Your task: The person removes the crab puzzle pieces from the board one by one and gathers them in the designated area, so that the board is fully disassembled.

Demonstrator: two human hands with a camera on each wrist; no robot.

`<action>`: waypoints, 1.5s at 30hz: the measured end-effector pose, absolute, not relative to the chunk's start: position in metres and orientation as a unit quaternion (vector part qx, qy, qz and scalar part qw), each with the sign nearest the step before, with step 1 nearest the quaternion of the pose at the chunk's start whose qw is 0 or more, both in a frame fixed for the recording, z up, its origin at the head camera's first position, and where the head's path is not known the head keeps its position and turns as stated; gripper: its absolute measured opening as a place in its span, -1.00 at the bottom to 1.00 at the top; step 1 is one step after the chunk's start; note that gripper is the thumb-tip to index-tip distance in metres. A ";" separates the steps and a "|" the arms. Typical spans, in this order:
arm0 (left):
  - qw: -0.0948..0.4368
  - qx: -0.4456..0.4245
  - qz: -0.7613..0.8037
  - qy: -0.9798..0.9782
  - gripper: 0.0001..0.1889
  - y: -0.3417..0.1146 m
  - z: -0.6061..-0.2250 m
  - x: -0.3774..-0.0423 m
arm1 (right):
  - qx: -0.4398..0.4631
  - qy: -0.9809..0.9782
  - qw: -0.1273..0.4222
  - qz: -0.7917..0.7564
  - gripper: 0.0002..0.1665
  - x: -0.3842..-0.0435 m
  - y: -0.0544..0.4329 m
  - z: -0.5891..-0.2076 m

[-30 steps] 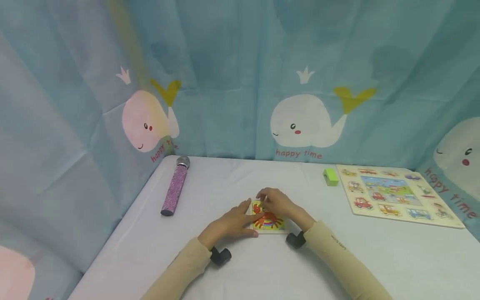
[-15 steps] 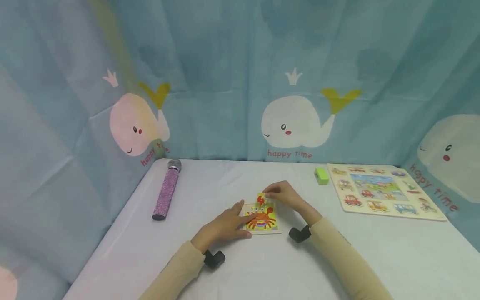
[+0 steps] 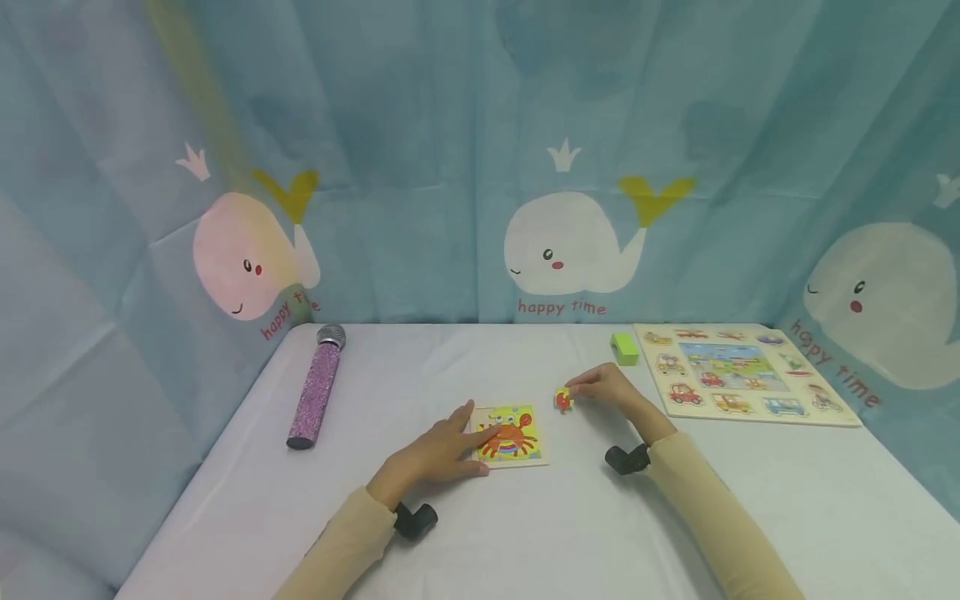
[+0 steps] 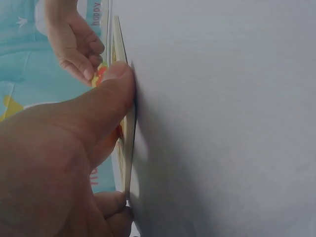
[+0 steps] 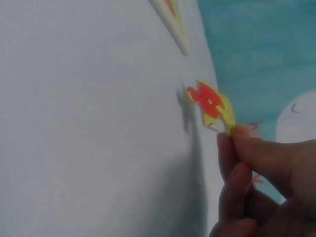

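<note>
A square crab puzzle lies flat near the middle of the table, its top left corner without a piece. My left hand rests on its left side with fingers spread, one lying over the crab picture and the thumb at the near edge. To the right of the puzzle, my right hand pinches a small yellow and red puzzle piece between thumb and fingertips. In the right wrist view this piece is tilted, held by one end just over the table.
A glittery purple microphone lies at the left. Toward the back right are a light green block and a larger vehicle puzzle board. Behind the white table hangs a blue whale-print curtain.
My right hand has lifted the piece out of the puzzle's upper left corner and carried it to the right. My left hand stays on the puzzle. The head view has turned slightly right.
</note>
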State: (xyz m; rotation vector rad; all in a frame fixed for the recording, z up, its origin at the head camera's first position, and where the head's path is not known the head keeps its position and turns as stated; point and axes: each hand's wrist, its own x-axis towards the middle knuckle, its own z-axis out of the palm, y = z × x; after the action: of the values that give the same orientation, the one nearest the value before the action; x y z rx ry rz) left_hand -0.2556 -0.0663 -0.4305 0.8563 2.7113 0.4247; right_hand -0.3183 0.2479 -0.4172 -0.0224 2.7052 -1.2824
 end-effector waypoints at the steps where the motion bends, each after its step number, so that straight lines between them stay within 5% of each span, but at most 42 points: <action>1: 0.134 0.295 0.148 0.934 -0.32 -0.067 -0.431 -0.255 | -0.003 0.903 0.075 -0.422 -0.80 -0.320 0.246 -0.420; 26: 0.132 0.302 0.145 0.933 -0.33 -0.066 -0.423 -0.253 | 0.011 0.920 0.050 -0.388 -0.77 -0.322 0.229 -0.425; 34: 0.136 0.294 0.139 0.936 -0.34 -0.064 -0.424 -0.255 | -0.173 0.925 0.067 -0.332 -0.79 -0.308 0.180 -0.412; 45: 0.133 0.301 0.135 0.935 -0.34 -0.064 -0.429 -0.253 | -0.282 0.919 0.108 -0.253 -0.64 -0.299 0.146 -0.419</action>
State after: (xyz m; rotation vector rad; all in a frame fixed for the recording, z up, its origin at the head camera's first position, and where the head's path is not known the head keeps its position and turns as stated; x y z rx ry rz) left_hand -0.2533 -0.0643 -0.4285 0.8744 2.7105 0.3905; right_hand -0.2989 0.1465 -0.4186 -0.8307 2.7049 -0.7454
